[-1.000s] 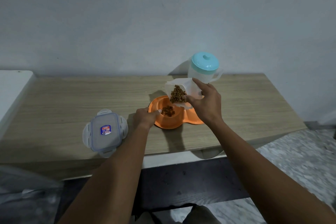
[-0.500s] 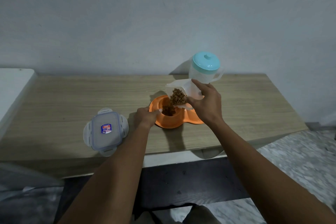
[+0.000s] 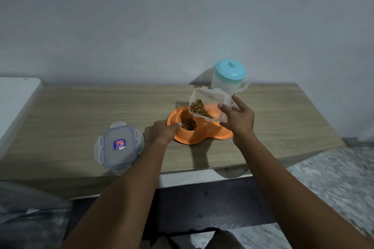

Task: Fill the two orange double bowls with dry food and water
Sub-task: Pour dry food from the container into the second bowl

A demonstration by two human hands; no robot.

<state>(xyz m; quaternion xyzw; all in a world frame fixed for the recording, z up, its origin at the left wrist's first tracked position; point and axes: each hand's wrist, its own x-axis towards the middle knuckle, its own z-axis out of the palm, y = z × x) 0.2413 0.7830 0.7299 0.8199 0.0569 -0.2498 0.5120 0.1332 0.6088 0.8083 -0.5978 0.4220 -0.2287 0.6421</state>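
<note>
An orange double bowl [image 3: 199, 138] sits on the wooden table [image 3: 81, 111], right of centre. Its left well holds a small heap of brown dry food [image 3: 188, 123]. My left hand [image 3: 165, 130] grips the bowl's left rim. My right hand [image 3: 237, 117] holds a clear plastic food container [image 3: 208, 105] tilted over the bowl, with kibble lying in its lower corner. Behind them stands a clear water jug with a turquoise lid [image 3: 229, 76]. Only one orange bowl is in view.
The container's clear lid [image 3: 119, 146] with a blue-red label lies near the table's front edge on the left. A white surface [image 3: 14, 103] adjoins the table's left end. A grey wall rises right behind the table. A dark bench [image 3: 202, 204] sits below the front edge.
More kibble has dropped into the bowl's left well. My right hand has raised the container and swung it slightly right, tilting it less steeply. My left hand stayed on the rim.
</note>
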